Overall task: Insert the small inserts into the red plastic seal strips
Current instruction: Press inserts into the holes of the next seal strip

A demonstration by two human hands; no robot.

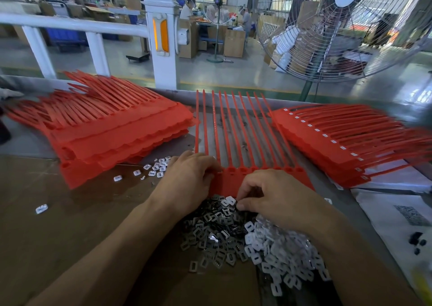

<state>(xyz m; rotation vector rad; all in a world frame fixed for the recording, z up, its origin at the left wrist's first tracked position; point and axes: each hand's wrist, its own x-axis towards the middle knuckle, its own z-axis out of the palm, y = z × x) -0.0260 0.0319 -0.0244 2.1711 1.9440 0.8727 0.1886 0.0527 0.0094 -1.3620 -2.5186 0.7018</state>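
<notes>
- Factory floor behind, with a large wire-caged fan (346,25) and white railing (70,25); up close, a brown cardboard-covered bench (58,224).
- Head view: a red plastic seal strip sheet (261,179), thin tails pointing away, lies just beyond both hands.
- Left hand (187,179) rests curled on the sheet's near-left edge, seemingly pinning it; whether it pinches the plastic cannot be told.
- Right hand (273,196) pinches one small white rectangular insert (230,200) between thumb and fingertip, just below the sheet.
- Under that hand lies a heap of loose inserts (245,240), dark and white.
- Unfilled stack (112,132) sits left of the hands; a stack with inserts showing (346,142) sits right.
- Judgement: square the insert to an open socket, then press flat.
</notes>
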